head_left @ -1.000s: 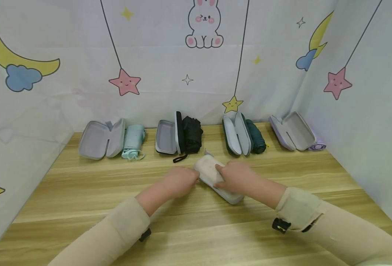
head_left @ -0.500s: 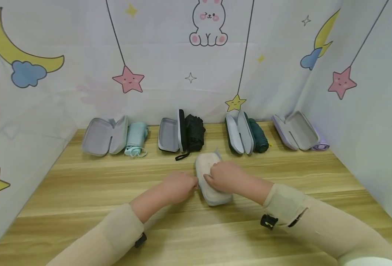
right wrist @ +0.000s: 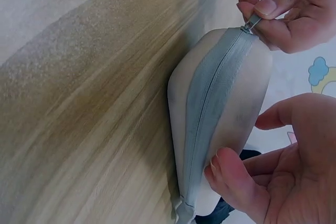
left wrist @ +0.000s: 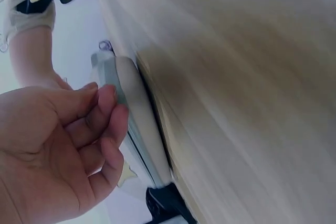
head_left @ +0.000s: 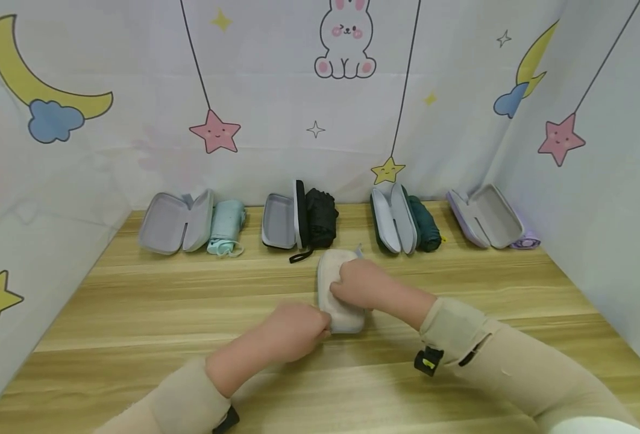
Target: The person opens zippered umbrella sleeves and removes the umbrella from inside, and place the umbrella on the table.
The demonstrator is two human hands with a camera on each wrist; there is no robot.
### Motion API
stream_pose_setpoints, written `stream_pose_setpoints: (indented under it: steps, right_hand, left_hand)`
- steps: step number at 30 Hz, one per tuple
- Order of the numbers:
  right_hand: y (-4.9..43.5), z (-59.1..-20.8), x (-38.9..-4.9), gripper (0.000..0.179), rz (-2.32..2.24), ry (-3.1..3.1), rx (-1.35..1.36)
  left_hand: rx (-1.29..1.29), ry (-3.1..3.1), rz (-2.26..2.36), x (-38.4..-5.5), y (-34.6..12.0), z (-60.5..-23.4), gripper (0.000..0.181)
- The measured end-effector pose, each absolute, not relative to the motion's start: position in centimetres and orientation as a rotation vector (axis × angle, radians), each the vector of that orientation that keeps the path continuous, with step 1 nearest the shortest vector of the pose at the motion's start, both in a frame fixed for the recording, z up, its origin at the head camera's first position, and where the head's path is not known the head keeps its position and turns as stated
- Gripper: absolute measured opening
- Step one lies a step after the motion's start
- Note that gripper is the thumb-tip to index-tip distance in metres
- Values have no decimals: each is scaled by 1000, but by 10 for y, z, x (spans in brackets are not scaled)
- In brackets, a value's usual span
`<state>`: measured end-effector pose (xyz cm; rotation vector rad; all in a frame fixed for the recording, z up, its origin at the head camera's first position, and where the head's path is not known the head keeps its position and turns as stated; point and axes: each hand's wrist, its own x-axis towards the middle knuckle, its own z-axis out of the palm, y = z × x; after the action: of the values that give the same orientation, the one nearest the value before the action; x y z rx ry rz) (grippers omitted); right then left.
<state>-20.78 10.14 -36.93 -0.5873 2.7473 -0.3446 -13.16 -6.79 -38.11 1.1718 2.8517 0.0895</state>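
A beige zippered case with a pale grey zipper band lies on the table in front of me, its lid closed. At its near left corner my left hand pinches the small zipper pull between thumb and forefinger. From the right, my right hand holds the case, fingers along the side and thumb over the top. In the right wrist view the zipper band looks closed along the visible side. The left wrist view shows the case just beyond my left fingertips.
Along the back wall stand open cases: grey-lined, black, dark green and lilac. Beside them lie folded umbrellas in light blue, black, dark green and lilac. A printed curtain closes the back.
The case has turned from a slant to nearly straight away from me. My left hand has moved toward me along its left edge with the zipper pull; my right hand has shifted left.
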Motion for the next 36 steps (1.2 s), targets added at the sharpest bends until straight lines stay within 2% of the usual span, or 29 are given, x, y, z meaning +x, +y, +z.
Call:
stream_pose_setpoints:
  steps: [4, 7, 10, 13, 16, 19, 22, 27, 36]
  right_hand:
    - [101, -370, -207, 35, -381, 2773, -583]
    - [107, -369, -207, 37, -405, 2787, -606]
    - [116, -366, -203, 36, -325, 2813, -751]
    - [125, -363, -192, 25, -189, 2872, -1030]
    - [131, -365, -178, 20, -92, 2909, -1444]
    - [132, -373, -165, 21, 5, 2894, -1865]
    - [130, -383, -156, 15, 123, 2846, -2100]
    - [122, -394, -148, 14, 404, 2809, -2128]
    - [116, -397, -146, 9, 661, 2751, -2187]
  left_hand:
    - [1217, 2874, 139, -130, -61, -386, 22]
    - [1159, 2840, 242, -131, -61, -387, 18]
    - [1047, 2774, 360, -132, -64, -384, 15]
    - [959, 2755, 430, -135, -70, -381, 13]
    - [843, 2783, 482, -143, -77, -377, 10]
    - [710, 2819, 519, -159, -80, -375, 9]
    - [652, 2875, 541, -180, -81, -378, 11]
    - [675, 2985, 553, -208, -72, -383, 26]
    - [385, 3036, 438, -231, -37, -395, 45]
